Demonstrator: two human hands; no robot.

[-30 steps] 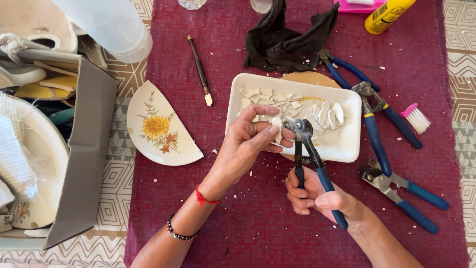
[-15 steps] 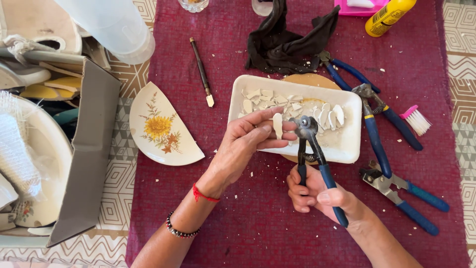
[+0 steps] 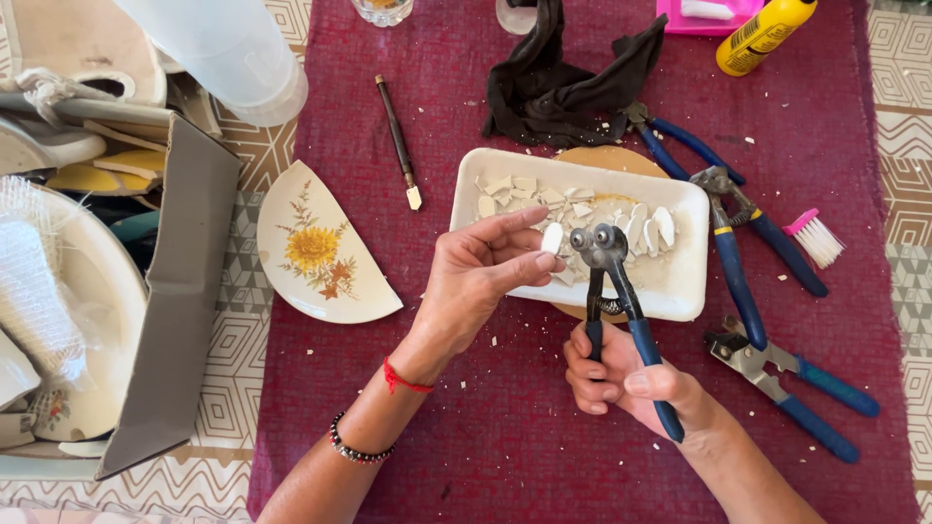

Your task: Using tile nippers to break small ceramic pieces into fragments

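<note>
My left hand (image 3: pixel 481 277) pinches a small white ceramic shard (image 3: pixel 551 238) between thumb and forefinger, just over the near edge of a white rectangular tray (image 3: pixel 684 291) that holds several white tile pieces. My right hand (image 3: pixel 621 378) grips the blue handles of wheeled tile nippers (image 3: pixel 612 267), whose twin wheels sit right beside the shard, apart from it by a small gap. Both hands hover above a dark red cloth (image 3: pixel 485 427).
Half a floral plate (image 3: pixel 316 247) lies left of the tray. Two more blue-handled pliers (image 3: pixel 733 243) (image 3: pixel 791 388) lie at right, with a pink brush (image 3: pixel 815 238). A glass cutter (image 3: pixel 398 141), black rag (image 3: pixel 563 82), yellow bottle (image 3: pixel 762 34) and a cardboard box of crockery (image 3: pixel 165 291) surround them.
My left hand drew the shard out of the nipper wheels and turned it upright beside them. The nippers stayed nearly in place.
</note>
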